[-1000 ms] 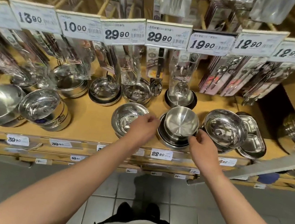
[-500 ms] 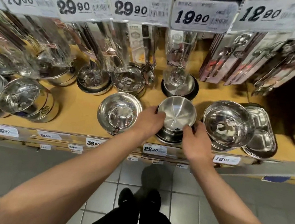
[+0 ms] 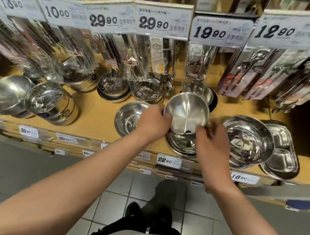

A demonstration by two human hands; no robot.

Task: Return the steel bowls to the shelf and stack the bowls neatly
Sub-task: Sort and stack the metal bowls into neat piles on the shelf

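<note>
A small brushed steel bowl (image 3: pixel 186 113) is lifted and tilted above a stack of wider steel bowls (image 3: pixel 181 144) on the wooden shelf (image 3: pixel 99 113). My left hand (image 3: pixel 154 123) grips its left rim, thumb over the edge. My right hand (image 3: pixel 211 139) holds its lower right rim with the fingertips. A shallow steel bowl (image 3: pixel 128 117) lies on the shelf just left of my left hand, partly hidden by it. A larger shiny bowl stack (image 3: pixel 248 139) stands to the right.
Steel compartment trays (image 3: pixel 282 155) lie at the right. Lidded steel pots (image 3: pixel 52 103) and more bowls (image 3: pixel 146 90) stand left and behind. Packaged utensils (image 3: pixel 158 58) hang low under price tags (image 3: pixel 163 22), just over the rear bowls. Grey tile floor (image 3: pixel 23 168) lies below.
Both hands have raised the small bowl off the stack and tilted it toward me; a second ago the hands were only reaching its sides.
</note>
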